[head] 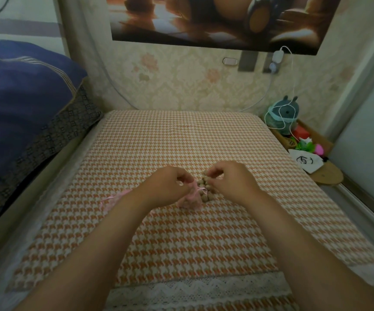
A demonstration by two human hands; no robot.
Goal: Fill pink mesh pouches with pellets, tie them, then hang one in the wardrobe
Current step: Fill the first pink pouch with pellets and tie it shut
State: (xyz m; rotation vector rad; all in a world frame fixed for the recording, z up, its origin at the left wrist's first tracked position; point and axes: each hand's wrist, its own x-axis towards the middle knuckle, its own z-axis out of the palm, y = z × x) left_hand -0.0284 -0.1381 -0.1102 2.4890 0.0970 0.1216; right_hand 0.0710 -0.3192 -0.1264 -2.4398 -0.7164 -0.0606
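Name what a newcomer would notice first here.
Mid-frame on the orange houndstooth cover, the left hand pinches a pink mesh pouch while the right hand pinches brown pellets beside it. A blue plush toy sits at the far right. A dark poster hangs above.

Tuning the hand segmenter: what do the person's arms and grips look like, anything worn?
Left forearm and right forearm bare to the frame edge, no sleeves in view. Left grip and right grip are bare hands: no gloves, rings, watch or wristbands visible. No markings seen.

An orange houndstooth mattress [181,135] carries brown pellets [206,195] beside a pink mesh pouch [188,202], a second pouch [114,197] near.
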